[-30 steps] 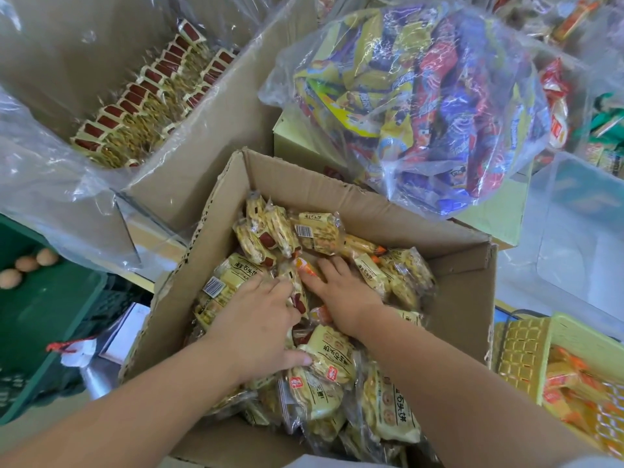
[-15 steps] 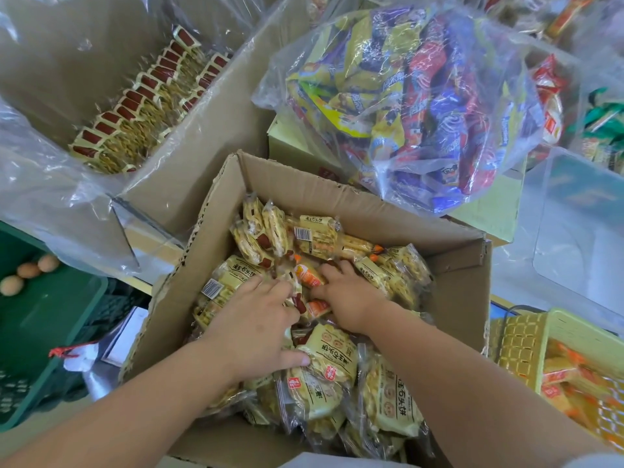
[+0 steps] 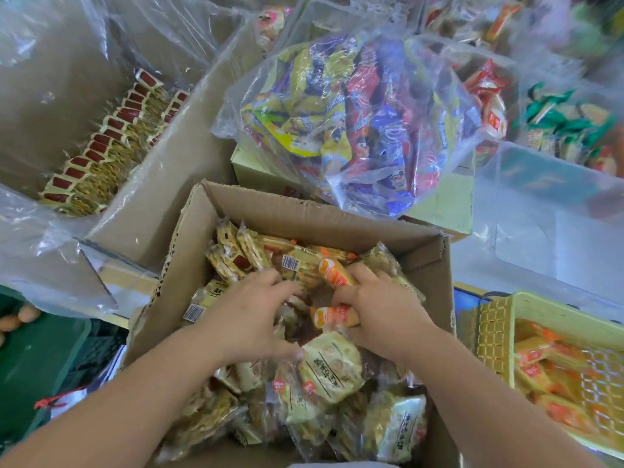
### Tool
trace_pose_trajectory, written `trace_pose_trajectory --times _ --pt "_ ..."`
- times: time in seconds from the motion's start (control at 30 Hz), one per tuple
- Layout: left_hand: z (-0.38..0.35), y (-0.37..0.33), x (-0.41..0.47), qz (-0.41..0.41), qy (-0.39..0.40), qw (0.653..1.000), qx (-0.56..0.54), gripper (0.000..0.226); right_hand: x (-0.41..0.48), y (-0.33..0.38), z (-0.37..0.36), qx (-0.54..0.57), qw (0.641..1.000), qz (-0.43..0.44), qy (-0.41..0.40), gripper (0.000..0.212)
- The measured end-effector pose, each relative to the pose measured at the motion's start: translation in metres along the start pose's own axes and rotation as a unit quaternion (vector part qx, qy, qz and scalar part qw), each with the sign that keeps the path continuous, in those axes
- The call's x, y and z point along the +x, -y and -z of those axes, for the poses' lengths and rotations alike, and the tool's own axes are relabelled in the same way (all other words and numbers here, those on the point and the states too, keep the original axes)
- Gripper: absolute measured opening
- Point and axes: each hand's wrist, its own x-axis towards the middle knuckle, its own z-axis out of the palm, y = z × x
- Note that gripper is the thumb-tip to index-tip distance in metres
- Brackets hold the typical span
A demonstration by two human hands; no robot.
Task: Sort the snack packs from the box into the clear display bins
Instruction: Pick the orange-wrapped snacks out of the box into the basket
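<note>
An open cardboard box (image 3: 304, 214) in front of me is full of mixed snack packs: pale yellow cracker packs (image 3: 327, 366) and small orange packs (image 3: 334, 273). Both hands are down inside it. My left hand (image 3: 250, 319) lies spread over the packs at the box's left middle, fingers apart. My right hand (image 3: 378, 315) has its fingers curled around orange packs (image 3: 334, 317) in the middle of the box. A clear display bin (image 3: 540, 238) stands to the right behind the box.
A large cardboard box with rows of red-labelled packs (image 3: 101, 146) sits at the left. A clear bag of colourful snacks (image 3: 364, 119) lies behind on a pale carton. A yellow basket (image 3: 499, 325) with orange packs is at the right. A green crate (image 3: 40, 359) is lower left.
My right hand has dug deeper and closed around orange packs. My left hand has spread wider over the packs. The view has tilted slightly.
</note>
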Motion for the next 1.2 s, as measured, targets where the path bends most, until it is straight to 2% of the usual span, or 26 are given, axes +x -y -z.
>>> trace_pose_trajectory --times 0.07,0.17,0.23,0.33,0.4,0.47,0.57,0.67,0.77,0.8,0.87,0.9,1.1,1.2 --pt "0.01 -0.003 0.015 -0.002 -0.041 0.999 -0.005 0.104 -0.014 -0.008 0.007 0.042 0.999 -0.013 -0.025 0.044" --pt "0.019 -0.01 0.042 -0.003 -0.061 0.998 -0.005 0.104 -0.031 -0.017 0.01 0.075 0.994 -0.045 -0.072 0.041" --pt "0.019 -0.014 0.062 -0.007 -0.047 0.999 -0.019 0.099 -0.039 -0.023 0.009 0.082 0.99 -0.059 -0.094 0.041" --pt "0.015 -0.019 0.085 0.032 0.029 0.999 -0.019 0.097 -0.047 -0.027 0.007 0.065 0.989 -0.059 -0.117 0.041" --pt "0.01 -0.018 0.095 0.063 0.061 0.996 0.004 0.083 -0.051 -0.028 0.005 0.04 0.99 -0.048 -0.123 0.042" --pt "0.005 -0.018 0.101 0.083 0.055 0.995 0.02 0.06 -0.055 -0.032 0.004 0.009 0.989 -0.033 -0.141 0.043" --pt "0.002 -0.02 0.109 0.104 0.035 0.994 0.014 0.055 -0.06 -0.041 0.002 0.013 0.983 -0.025 -0.18 0.042" --pt "-0.005 -0.023 0.119 0.133 0.061 0.989 -0.016 0.054 -0.06 -0.043 -0.007 0.044 0.973 -0.023 -0.225 0.039" --pt "-0.013 -0.025 0.128 0.139 0.032 0.99 -0.006 0.025 -0.056 -0.044 -0.017 0.073 0.959 -0.019 -0.273 0.038" --pt "-0.015 -0.025 0.129 0.139 0.01 0.99 -0.015 0.028 -0.055 -0.045 -0.019 0.09 0.954 -0.018 -0.286 0.039" --pt "-0.021 -0.023 0.13 0.135 -0.011 0.991 -0.015 0.065 -0.054 -0.048 -0.022 0.109 0.947 -0.018 -0.302 0.04" --pt "-0.024 -0.022 0.131 0.139 -0.018 0.99 0.003 0.074 -0.053 -0.048 -0.023 0.108 0.946 -0.018 -0.306 0.04" --pt "-0.04 -0.023 0.135 0.142 -0.034 0.986 0.084 0.069 -0.05 -0.049 -0.025 0.113 0.944 -0.016 -0.311 0.039" --pt "-0.041 -0.022 0.135 0.135 -0.045 0.987 0.074 0.066 -0.05 -0.049 -0.026 0.107 0.944 -0.014 -0.311 0.038"
